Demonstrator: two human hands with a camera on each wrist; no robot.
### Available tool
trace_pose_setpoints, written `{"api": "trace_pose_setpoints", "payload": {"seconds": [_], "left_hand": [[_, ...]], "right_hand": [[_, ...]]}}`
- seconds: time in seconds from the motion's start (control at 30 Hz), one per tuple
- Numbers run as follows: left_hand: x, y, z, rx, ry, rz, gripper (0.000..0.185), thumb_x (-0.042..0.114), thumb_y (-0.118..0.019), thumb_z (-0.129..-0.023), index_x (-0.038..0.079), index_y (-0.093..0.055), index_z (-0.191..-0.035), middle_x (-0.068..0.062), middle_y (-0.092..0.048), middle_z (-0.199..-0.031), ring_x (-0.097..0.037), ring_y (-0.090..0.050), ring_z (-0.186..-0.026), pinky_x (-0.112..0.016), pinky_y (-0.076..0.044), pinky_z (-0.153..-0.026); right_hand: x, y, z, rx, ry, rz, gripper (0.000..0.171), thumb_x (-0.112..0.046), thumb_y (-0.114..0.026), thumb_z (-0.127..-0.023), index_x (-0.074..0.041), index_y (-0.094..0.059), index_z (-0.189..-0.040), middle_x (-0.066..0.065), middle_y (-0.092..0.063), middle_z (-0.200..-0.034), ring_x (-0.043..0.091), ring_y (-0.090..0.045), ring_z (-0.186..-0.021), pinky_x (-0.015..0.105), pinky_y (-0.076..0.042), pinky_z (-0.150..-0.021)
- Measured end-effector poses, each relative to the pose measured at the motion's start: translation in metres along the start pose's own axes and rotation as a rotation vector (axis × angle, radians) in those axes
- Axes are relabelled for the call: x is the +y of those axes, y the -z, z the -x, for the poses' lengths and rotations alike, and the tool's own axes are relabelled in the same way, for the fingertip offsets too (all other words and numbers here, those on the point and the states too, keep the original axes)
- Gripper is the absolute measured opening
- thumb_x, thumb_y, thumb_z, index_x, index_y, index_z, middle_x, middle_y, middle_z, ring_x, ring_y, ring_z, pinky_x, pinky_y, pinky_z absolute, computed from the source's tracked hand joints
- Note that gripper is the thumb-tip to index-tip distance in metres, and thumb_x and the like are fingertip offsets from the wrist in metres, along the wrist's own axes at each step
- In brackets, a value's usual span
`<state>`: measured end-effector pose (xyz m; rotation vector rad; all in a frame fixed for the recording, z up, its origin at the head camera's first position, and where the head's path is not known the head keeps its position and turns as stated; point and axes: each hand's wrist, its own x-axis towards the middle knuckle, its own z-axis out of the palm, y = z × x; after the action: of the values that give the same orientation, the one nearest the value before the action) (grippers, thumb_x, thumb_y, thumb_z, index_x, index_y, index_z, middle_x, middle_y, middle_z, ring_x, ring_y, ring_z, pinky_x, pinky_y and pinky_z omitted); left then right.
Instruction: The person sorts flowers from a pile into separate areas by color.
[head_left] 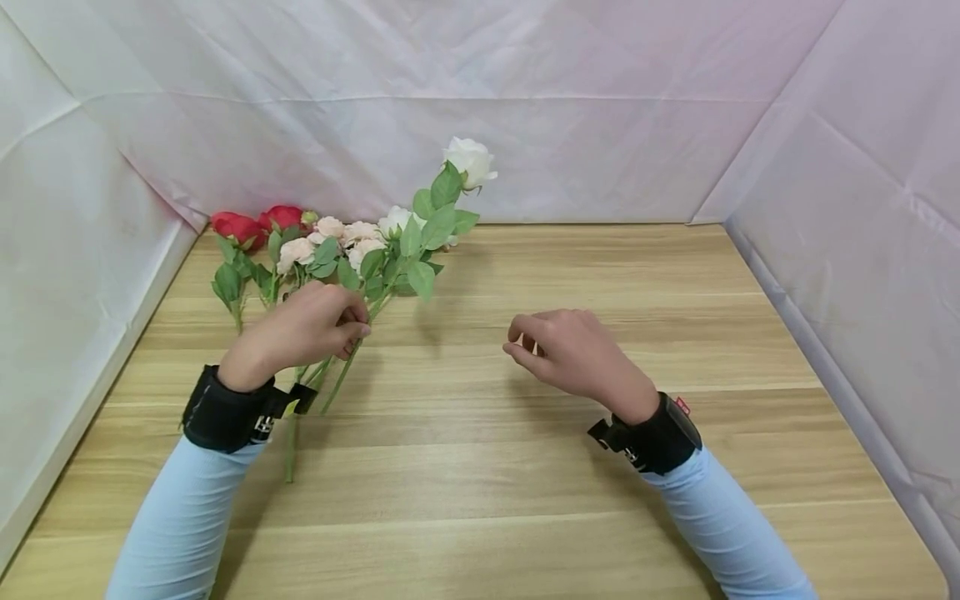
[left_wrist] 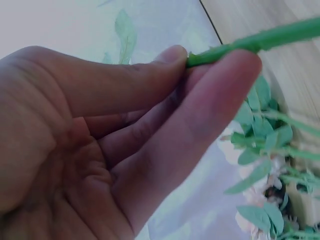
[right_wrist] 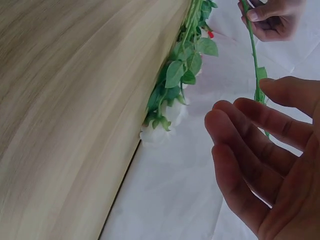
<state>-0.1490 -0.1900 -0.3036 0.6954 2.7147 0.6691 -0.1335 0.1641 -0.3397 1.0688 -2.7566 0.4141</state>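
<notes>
My left hand (head_left: 307,327) pinches the green stem of a white rose (head_left: 469,161) between thumb and forefinger, above the table. The rose leans up and to the right, its leaves below the bloom. Close up in the left wrist view, the stem (left_wrist: 285,36) passes between thumb tip and forefinger. My right hand (head_left: 573,350) hovers over the table to the right, fingers loosely bent and holding nothing. In the right wrist view its fingers (right_wrist: 240,165) are apart from the rose stem (right_wrist: 252,45) behind them.
Red roses (head_left: 238,227), pale pink flowers (head_left: 296,252) and another white rose (head_left: 396,220) lie at the back left of the wooden table (head_left: 480,483), stems toward the front, partly behind the left hand. White cloth (head_left: 585,125) hangs behind and at both sides.
</notes>
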Motion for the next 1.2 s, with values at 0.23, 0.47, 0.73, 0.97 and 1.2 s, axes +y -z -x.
{"api": "trace_pose_setpoints", "payload": {"seconds": [0.23,0.47,0.73,0.97,1.2], "left_hand": [[0.011,-0.006,-0.003,-0.077,-0.042,0.228,0.008,0.007,-0.064,-0.102,0.005,-0.070,-0.098,-0.005,-0.073,-0.080,-0.013,-0.072,-0.072,-0.031,-0.062,-0.068],[0.021,-0.020,-0.010,-0.148,-0.091,0.376,0.007,0.006,-0.064,-0.102,0.001,-0.068,-0.101,-0.009,-0.074,-0.085,-0.016,-0.075,-0.075,-0.032,-0.063,-0.071],[0.035,-0.044,-0.018,-0.135,-0.128,0.492,0.005,0.001,-0.064,-0.100,0.000,-0.069,-0.099,-0.012,-0.073,-0.084,-0.023,-0.076,-0.073,-0.042,-0.064,-0.071],[0.051,-0.067,-0.023,-0.019,-0.111,0.570,0.005,-0.001,-0.064,-0.099,-0.003,-0.068,-0.098,-0.012,-0.074,-0.080,-0.026,-0.076,-0.071,-0.044,-0.064,-0.069],[0.066,-0.079,-0.025,0.051,-0.092,0.716,0.007,-0.003,-0.065,-0.098,-0.004,-0.069,-0.103,-0.020,-0.077,-0.091,-0.025,-0.076,-0.074,-0.046,-0.064,-0.071]], "right_hand": [[-0.009,-0.001,-0.003,0.030,-0.013,-0.181,0.011,-0.026,-0.067,-0.101,-0.017,-0.074,-0.101,-0.009,-0.073,-0.077,0.002,-0.064,-0.065,0.025,-0.051,-0.061],[-0.021,-0.010,-0.005,0.025,-0.073,-0.390,0.013,-0.022,-0.064,-0.103,-0.013,-0.074,-0.106,-0.008,-0.073,-0.077,0.006,-0.067,-0.066,0.023,-0.054,-0.062],[-0.043,-0.023,-0.013,0.066,-0.239,-0.888,0.027,-0.025,-0.062,-0.104,-0.007,-0.067,-0.123,0.009,-0.075,-0.098,0.032,-0.074,-0.079,0.042,-0.061,-0.066],[-0.051,-0.029,-0.016,0.102,-0.381,-1.070,0.035,-0.026,-0.065,-0.102,-0.008,-0.063,-0.131,0.014,-0.071,-0.109,0.022,-0.075,-0.085,0.037,-0.062,-0.069],[-0.049,-0.035,-0.016,0.140,-0.435,-1.087,0.030,-0.024,-0.066,-0.103,-0.003,-0.068,-0.125,0.017,-0.074,-0.108,0.018,-0.073,-0.078,0.032,-0.060,-0.066]]}}
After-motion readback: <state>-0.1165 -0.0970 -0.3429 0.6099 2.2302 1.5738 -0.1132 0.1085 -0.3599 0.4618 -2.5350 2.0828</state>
